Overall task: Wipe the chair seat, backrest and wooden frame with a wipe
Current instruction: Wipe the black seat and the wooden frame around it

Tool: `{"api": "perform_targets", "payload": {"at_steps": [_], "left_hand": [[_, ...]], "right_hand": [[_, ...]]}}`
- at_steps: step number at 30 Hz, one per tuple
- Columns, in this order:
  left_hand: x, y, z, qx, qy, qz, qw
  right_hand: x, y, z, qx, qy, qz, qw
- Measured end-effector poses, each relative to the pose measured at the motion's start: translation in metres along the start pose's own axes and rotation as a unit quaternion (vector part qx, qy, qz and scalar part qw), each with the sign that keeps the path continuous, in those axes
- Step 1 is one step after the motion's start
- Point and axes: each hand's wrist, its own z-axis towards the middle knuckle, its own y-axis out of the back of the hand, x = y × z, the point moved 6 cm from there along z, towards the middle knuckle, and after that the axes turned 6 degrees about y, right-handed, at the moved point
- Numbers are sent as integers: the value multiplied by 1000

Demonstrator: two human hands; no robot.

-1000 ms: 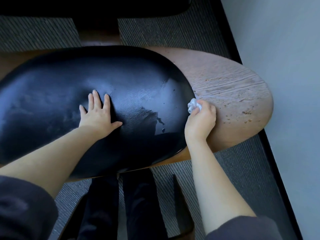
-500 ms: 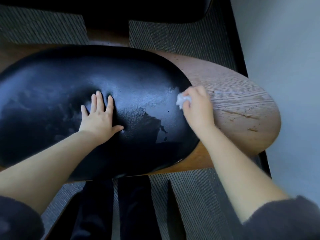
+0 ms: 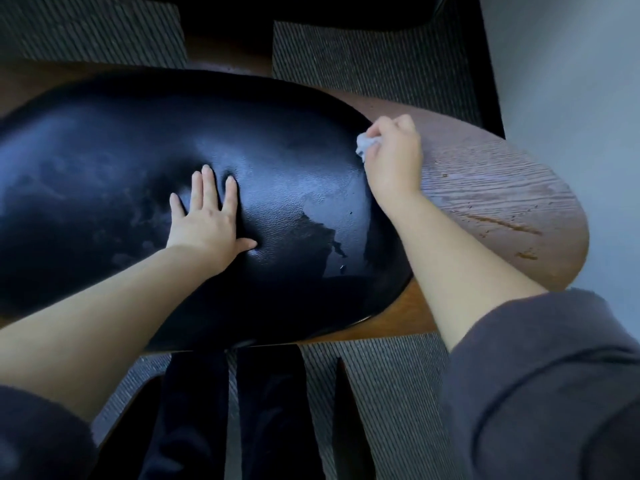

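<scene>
A black padded chair cushion [image 3: 121, 174] fills the left and middle of the head view, mounted on a rounded wooden frame [image 3: 502, 199] that sticks out to the right. My left hand [image 3: 207, 220] lies flat on the cushion's middle, fingers spread, holding nothing. My right hand [image 3: 393, 157] is closed on a crumpled white wipe [image 3: 365, 144], pressed where the cushion's right edge meets the wood. Damp streaks mark the cushion near the right arm.
A grey wall [image 3: 571, 98] rises close on the right. Striped dark carpet [image 3: 363, 53] lies under the chair. My dark trouser legs [image 3: 242, 410] stand in front of the chair. Scratches and brown specks mark the wooden frame's right part.
My right hand slid with the wipe along the cushion's right edge, from the near side toward the far side. My left hand stayed flat on the cushion.
</scene>
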Motion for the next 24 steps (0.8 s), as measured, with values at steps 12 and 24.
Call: {"api": "perform_targets", "payload": {"at_steps": [12, 24], "left_hand": [[0, 0, 1, 9, -5, -4, 1000], [13, 5, -6, 12, -40, -26, 999]], "right_hand": [[35, -19, -62, 53, 135, -66, 987], [45, -26, -157, 177, 222, -20, 959]]}}
